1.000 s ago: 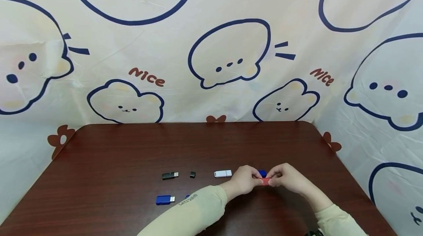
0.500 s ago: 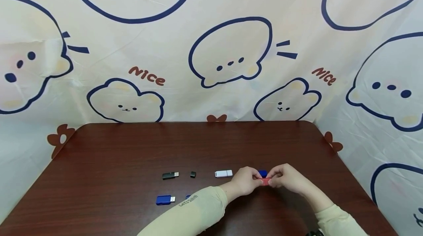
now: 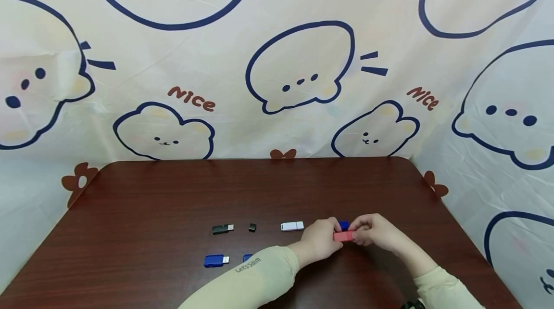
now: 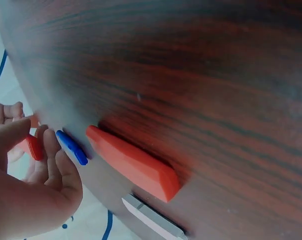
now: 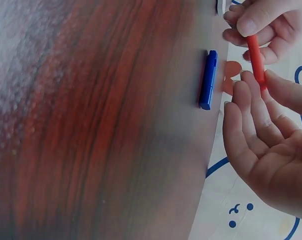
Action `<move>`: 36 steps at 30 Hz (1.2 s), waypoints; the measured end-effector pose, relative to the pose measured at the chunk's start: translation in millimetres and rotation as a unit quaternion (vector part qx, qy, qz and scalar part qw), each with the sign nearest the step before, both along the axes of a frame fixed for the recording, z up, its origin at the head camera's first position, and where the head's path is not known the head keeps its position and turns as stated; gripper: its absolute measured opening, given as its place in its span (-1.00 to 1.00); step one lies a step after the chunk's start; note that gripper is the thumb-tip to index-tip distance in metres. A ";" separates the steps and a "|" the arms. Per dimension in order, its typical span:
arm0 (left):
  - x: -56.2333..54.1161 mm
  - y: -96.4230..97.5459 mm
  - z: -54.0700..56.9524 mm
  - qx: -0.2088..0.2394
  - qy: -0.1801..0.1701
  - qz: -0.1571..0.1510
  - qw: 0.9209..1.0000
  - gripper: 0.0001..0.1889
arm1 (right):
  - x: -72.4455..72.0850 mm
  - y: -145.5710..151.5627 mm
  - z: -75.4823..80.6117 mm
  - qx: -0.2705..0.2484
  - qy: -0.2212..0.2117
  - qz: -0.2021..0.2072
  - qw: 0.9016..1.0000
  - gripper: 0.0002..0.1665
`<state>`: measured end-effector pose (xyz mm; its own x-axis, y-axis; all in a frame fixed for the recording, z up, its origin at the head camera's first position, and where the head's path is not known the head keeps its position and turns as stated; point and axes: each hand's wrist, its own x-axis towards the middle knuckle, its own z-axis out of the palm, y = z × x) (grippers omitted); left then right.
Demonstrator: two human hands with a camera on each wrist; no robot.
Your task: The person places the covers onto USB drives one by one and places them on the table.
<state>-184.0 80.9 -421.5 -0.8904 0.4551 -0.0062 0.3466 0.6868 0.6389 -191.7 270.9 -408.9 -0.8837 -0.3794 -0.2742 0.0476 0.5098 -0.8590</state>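
Above the right side of the table, both hands hold one slim red USB stick (image 3: 344,236). My left hand (image 3: 319,239) grips its left end, and in the right wrist view the left thumb (image 5: 247,27) lies on the stick's far end. The right hand (image 3: 377,233) pinches the opposite end between thumb and fingertips. Just behind the hands lies a blue USB stick (image 5: 208,82), partly covered in the head view. A second red USB stick (image 4: 133,162) lies on the table in the left wrist view, between the blue one and a white USB stick (image 4: 153,217).
Left of the hands lie an uncapped black USB stick (image 3: 222,229) with its small black cap (image 3: 252,227), and an uncapped blue USB stick (image 3: 215,261). Another blue piece (image 3: 247,257) is mostly hidden by the left sleeve (image 3: 259,275). A printed cloth (image 3: 242,135) hangs behind the table.
More of the held red USB stick shows now, as the left fingertips have shifted back along it to the left. The right hand keeps nearly the same place.
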 end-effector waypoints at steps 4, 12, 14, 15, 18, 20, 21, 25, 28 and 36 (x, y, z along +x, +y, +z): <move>0.2 0.7 -0.7 -0.016 0.011 0.005 1.000 -0.78 | -0.3 -0.6 -1.5 0.024 0.035 0.018 0.999 -0.76; 0.8 2.5 -1.2 -0.029 0.011 -0.006 1.000 -0.81 | 2.1 -4.9 -4.0 0.132 0.129 0.056 0.981 -0.80; 0.9 2.6 -1.2 -0.031 0.015 -0.005 0.999 -0.81 | 3.0 -5.6 -3.6 0.143 0.137 0.054 0.979 -0.81; 0.8 2.4 -1.0 -0.034 0.019 -0.005 0.999 -0.81 | 3.3 -5.9 -3.3 0.146 0.141 0.053 0.978 -0.81; -0.3 1.9 -2.2 -0.049 0.037 -0.005 0.998 -0.81 | 4.0 -6.4 -2.7 0.151 0.143 0.050 0.977 -0.82; -1.2 1.4 -4.1 -0.060 0.054 -0.005 0.997 -0.82 | 4.3 -6.4 -2.6 0.153 0.140 0.049 0.977 -0.83; -1.6 1.1 -4.9 -0.065 0.062 -0.005 0.996 -0.82 | 4.4 -6.4 -2.6 0.152 0.138 0.048 0.978 -0.83; -1.8 -0.3 -6.1 -0.072 0.083 0.001 0.994 -0.82 | 4.5 -5.5 -2.5 0.152 0.132 0.044 0.978 -0.83; -1.5 -1.3 -5.0 -0.070 0.085 -0.001 0.994 -0.82 | 4.6 -4.5 -2.4 0.157 0.135 0.042 0.977 -0.82; -1.3 0.2 -4.6 -0.073 0.083 -0.009 0.994 -0.82 | 7.9 -7.9 -0.6 0.202 0.177 0.040 0.962 -0.79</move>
